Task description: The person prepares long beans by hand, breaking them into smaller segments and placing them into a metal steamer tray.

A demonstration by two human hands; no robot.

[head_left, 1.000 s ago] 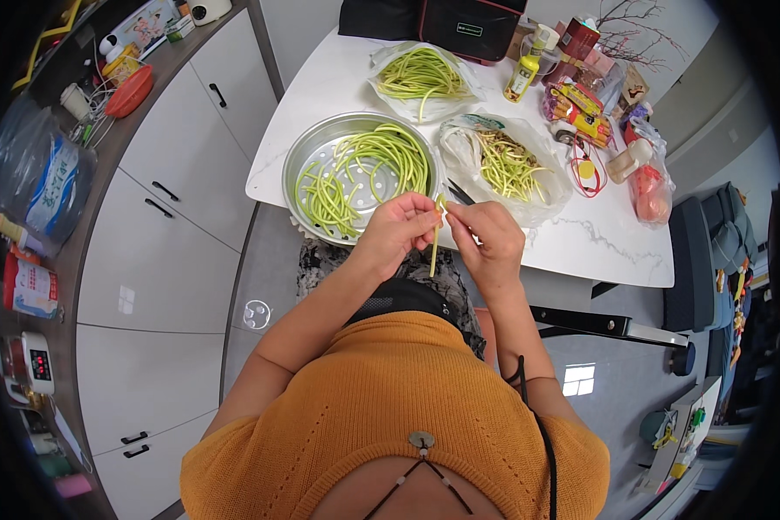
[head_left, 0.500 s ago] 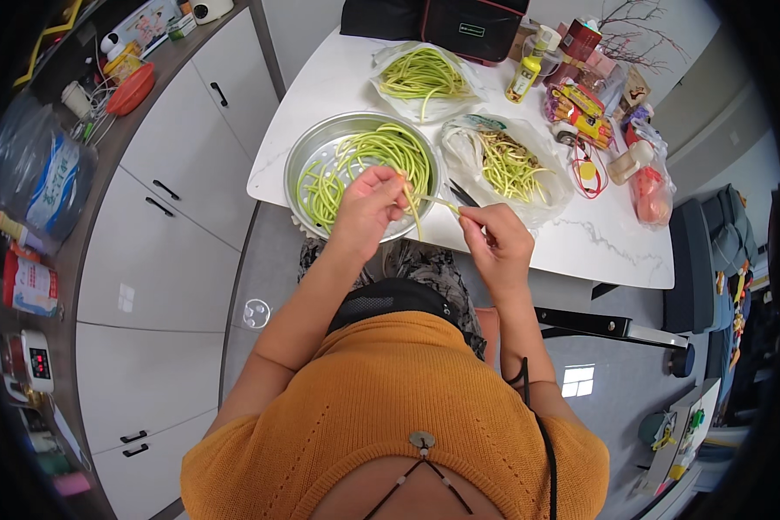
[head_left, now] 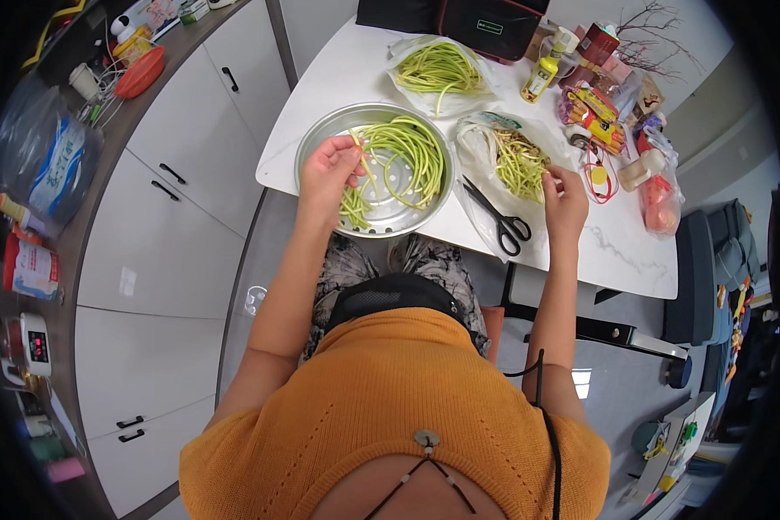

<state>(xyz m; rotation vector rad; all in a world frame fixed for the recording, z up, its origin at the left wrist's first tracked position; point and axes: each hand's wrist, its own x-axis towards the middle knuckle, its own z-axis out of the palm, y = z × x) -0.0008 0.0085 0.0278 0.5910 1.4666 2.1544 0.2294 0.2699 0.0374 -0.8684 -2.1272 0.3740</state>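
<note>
Steel tray (head_left: 314, 143) overhangs table edge (head_left: 459, 247); scissors (head_left: 497, 217) lie close.

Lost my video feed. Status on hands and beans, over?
Left hand holding long beans over metal tray. Right hand at bag of trimmings. Scissors lying between, untouched.

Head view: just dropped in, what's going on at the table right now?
A person sits at the white table sorting long green beans. The left hand holds a bean over the metal steamer tray, which holds a coil of beans. The right hand reaches into the open plastic bag of bean pieces. Black scissors lie between the hands, unused.
</note>
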